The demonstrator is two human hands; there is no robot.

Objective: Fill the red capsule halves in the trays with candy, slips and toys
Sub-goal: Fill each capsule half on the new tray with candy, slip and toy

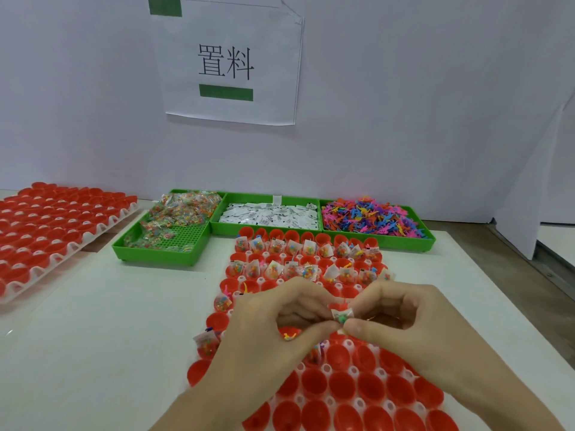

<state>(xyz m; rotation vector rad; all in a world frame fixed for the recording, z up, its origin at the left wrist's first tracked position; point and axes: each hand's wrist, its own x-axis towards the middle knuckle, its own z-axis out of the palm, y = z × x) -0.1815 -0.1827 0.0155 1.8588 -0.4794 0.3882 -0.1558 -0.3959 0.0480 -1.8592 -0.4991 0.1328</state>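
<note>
On a white table (93,306), a tray (326,368) of red capsule halves (370,387) lies just in front of three green bins, holding candy packets (183,209), paper slips (270,214) and small plastic toys (370,217), with a second tray (46,231) of unfilled halves well off to the first tray's left. The tray's far rows look filled, while the near rows are still bare, so roughly half the work remains. Over the tray's middle, the left hand (280,318) and right hand (401,318) together pinch one small candy packet (341,317) at their fingertips.
</note>
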